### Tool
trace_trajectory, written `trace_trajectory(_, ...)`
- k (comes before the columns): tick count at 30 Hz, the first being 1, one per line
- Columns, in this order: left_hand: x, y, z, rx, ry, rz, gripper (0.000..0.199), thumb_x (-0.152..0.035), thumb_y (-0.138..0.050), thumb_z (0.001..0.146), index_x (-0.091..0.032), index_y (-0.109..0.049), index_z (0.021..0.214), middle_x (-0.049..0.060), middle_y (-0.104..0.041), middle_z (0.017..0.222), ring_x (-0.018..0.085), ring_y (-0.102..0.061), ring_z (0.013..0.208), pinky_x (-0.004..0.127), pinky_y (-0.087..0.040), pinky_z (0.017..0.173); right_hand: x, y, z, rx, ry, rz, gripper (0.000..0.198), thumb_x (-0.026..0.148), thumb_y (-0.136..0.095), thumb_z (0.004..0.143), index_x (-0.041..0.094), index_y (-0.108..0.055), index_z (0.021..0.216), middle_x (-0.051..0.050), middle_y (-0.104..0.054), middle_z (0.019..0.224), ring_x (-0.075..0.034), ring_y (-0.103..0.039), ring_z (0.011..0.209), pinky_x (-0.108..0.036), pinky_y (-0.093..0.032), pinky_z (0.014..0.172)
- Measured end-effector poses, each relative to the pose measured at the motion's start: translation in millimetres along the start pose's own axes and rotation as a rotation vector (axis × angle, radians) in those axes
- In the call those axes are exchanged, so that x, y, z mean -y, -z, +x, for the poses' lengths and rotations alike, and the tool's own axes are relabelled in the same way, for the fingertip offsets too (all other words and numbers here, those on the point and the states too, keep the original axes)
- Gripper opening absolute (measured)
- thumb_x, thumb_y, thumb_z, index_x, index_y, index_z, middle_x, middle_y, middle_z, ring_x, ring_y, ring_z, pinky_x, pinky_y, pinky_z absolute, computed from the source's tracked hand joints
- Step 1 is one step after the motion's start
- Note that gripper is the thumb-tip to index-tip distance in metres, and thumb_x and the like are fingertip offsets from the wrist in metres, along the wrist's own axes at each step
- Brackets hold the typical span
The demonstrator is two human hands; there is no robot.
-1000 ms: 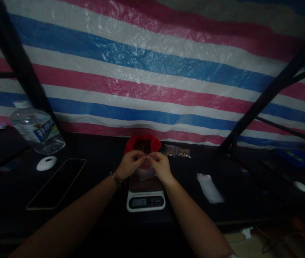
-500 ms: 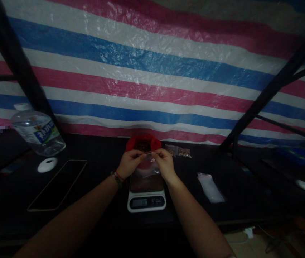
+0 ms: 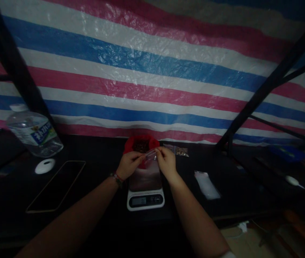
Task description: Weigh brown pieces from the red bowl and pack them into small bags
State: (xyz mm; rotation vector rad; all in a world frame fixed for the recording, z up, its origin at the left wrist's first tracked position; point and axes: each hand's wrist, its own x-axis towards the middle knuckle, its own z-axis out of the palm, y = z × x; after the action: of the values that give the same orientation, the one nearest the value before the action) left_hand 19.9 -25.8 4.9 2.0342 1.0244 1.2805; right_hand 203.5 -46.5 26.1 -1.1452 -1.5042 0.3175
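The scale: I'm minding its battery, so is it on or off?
On. The scale shows faint digits on its display, too blurred to read with certainty.

One bare left hand (image 3: pixel 131 165) and one bare right hand (image 3: pixel 166 163) make two. Between them is one thin clear plastic bag (image 3: pixel 150 155). The black bench (image 3: pixel 186 175) carries one white digital scale with a dark platform (image 3: pixel 145 182), one red bag of dark brown bits (image 3: pixel 128 146), two small clear packets of brownish bits (image 3: pixel 182 152), one large clear plastic bottle with a white cap (image 3: pixel 35 132), one white rounded gadget (image 3: pixel 45 166) and one black rectangular phone (image 3: pixel 56 187). The layers in the flat whitish plastic bundle (image 3: pixel 207 185) cannot be counted.
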Motion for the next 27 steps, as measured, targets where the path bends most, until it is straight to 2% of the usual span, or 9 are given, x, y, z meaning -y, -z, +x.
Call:
trace_trajectory(2,2.1,1.6,-1.0,0.025,-0.071,0.039,0.025,-0.034,-0.054,0.084,-0.019,-0.074,0.088,0.006,-0.073,0.086,0.017,-0.067,0.076,0.026,-0.051,0.071,4.6,24.8,5.8,-0.089,0.019,-0.066,0.024,0.037,-0.052,0.084,0.021,-0.069,0.083,-0.003,-0.069,0.079,-0.018,-0.061,0.074,-0.028,-0.045,0.072)
trace_trajectory(4,5.6,3.4,-1.3,0.041,-0.111,0.074,0.026,-0.034,-0.053,0.085,-0.02,-0.074,0.092,0.007,-0.073,0.09,0.018,-0.067,0.079,0.026,-0.05,0.072,2.3,60.5,9.2,-0.21,-0.048,-0.13,0.03,0.043,-0.053,0.083,0.018,-0.069,0.084,-0.004,-0.069,0.077,-0.018,-0.06,0.071,-0.029,-0.045,0.069)
trace_trajectory(7,11.1,5.7,-0.6,0.047,-0.114,0.132,0.025,-0.034,-0.054,0.084,-0.021,-0.074,0.087,0.005,-0.073,0.083,0.017,-0.065,0.073,0.025,-0.048,0.067,-19.0,124.2,2.1,-0.286,-0.191,-0.197,0.041,0.051,-0.053,0.08,0.014,-0.07,0.087,-0.007,-0.07,0.079,-0.02,-0.062,0.072,-0.029,-0.047,0.067)
trace_trajectory(10,13.7,6.9,0.5,0.047,-0.114,0.184,0.027,-0.036,-0.053,0.084,-0.02,-0.073,0.079,0.004,-0.071,0.072,0.015,-0.061,0.064,0.023,-0.044,0.061,-56.7,179.5,-21.3,-0.245,-0.339,-0.39,0.047,0.053,-0.052,0.079,0.012,-0.07,0.093,-0.012,-0.071,0.085,-0.024,-0.064,0.078,-0.031,-0.047,0.068)
trace_trajectory(13,12.9,6.9,0.7,0.04,-0.128,0.214,0.029,-0.037,-0.052,0.085,-0.019,-0.072,0.074,0.003,-0.068,0.067,0.014,-0.058,0.06,0.022,-0.041,0.059,-92.4,210.9,-49.3,-0.089,-0.506,-0.661,0.044,0.047,-0.05,0.081,0.013,-0.069,0.099,-0.014,-0.071,0.09,-0.025,-0.066,0.081,-0.033,-0.048,0.07)
trace_trajectory(15,12.0,6.4,0.3,0.038,-0.132,0.216,0.031,-0.038,-0.051,0.086,-0.019,-0.071,0.071,0.003,-0.067,0.065,0.014,-0.057,0.059,0.022,-0.039,0.058,-105.8,218.2,-63.5,0.03,-0.544,-0.829,0.047,0.045,-0.052,0.08,0.011,-0.065,0.11,-0.015,-0.069,0.096,-0.027,-0.065,0.087,-0.035,-0.048,0.076)
trace_trajectory(19,11.6,5.1,0.1,0.038,-0.135,0.224,0.033,-0.038,-0.051,0.086,-0.017,-0.069,0.067,0.002,-0.065,0.063,0.013,-0.055,0.056,0.022,-0.036,0.055,-103.1,211.9,-77.8,0.08,-0.501,-0.991,0.064,0.053,-0.048,0.081,0.01,-0.051,0.128,-0.02,-0.057,0.122,-0.031,-0.055,0.113,-0.039,-0.041,0.094)
trace_trajectory(23,12.2,4.6,0.7,0.046,-0.16,0.268,0.035,-0.038,-0.049,0.086,-0.017,-0.068,0.067,0.003,-0.064,0.063,0.012,-0.055,0.058,0.022,-0.036,0.055,-86.2,196.9,-85.2,0.223,-0.631,-1.002,0.086,0.064,-0.053,0.074,0.019,-0.03,0.144,-0.02,-0.045,0.135,-0.036,-0.053,0.115,-0.045,-0.042,0.092)
trace_trajectory(27,13.0,4.8,0.8,0.074,-0.158,0.304,0.036,-0.038,-0.047,0.088,-0.016,-0.067,0.068,0.003,-0.063,0.063,0.012,-0.055,0.058,0.022,-0.036,0.054,-82.3,193.2,-93.5,0.322,-0.619,-0.988,0.081,0.052,-0.058,0.074,0.023,-0.029,0.143,-0.016,-0.039,0.141,-0.034,-0.052,0.117,-0.043,-0.042,0.092)
